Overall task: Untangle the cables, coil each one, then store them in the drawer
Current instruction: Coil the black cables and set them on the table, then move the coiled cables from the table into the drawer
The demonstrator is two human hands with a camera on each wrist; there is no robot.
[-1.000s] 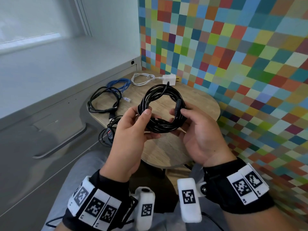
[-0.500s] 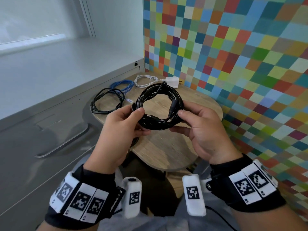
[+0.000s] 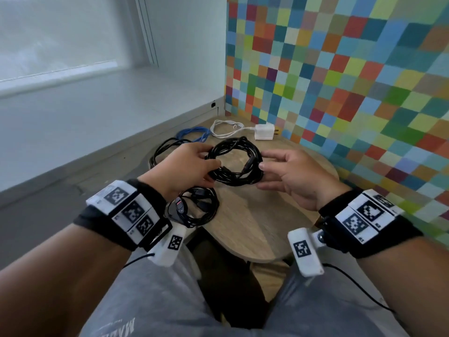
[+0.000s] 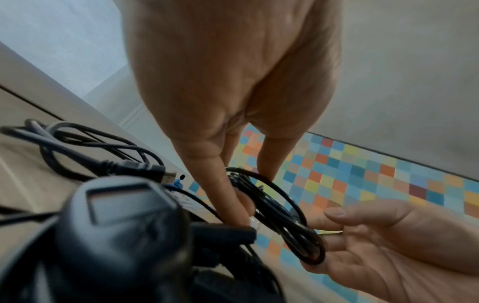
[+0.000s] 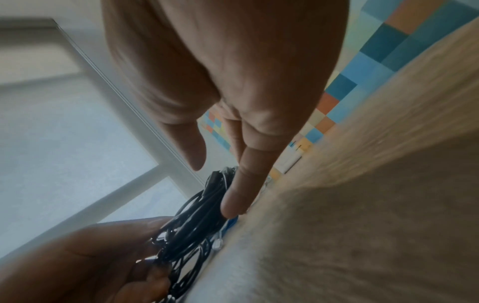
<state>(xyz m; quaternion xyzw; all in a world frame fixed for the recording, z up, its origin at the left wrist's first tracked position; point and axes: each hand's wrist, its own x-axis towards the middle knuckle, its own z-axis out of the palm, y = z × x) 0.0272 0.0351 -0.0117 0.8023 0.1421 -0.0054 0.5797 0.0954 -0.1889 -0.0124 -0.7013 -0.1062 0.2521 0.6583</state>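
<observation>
Round table (image 3: 255, 222) holds spare cables (image 3: 194, 210) below the coil (image 3: 233, 161).

Upper left of head view: big frosted window (image 3: 56, 37), daylight coming thru, pale frame strip (image 3: 148, 30) at its right edge. Below it a wide white sill (image 3: 102, 103) runs across the left half w/ a soft sheen. Under the sill, lower left, a grey cabinet front (image 3: 43, 205), matte. Right half of frame: wall (image 3: 340, 76) covered in small squares of many colours, blue, green, orange, red, yellow. A plain white wall (image 3: 192, 45) sits between window and the colour wall, top centre. Centre of frame: round wood-grain table (image 3: 255, 222), light brown, pushed into the corner. Light is soft, even, no hard shadows.
</observation>
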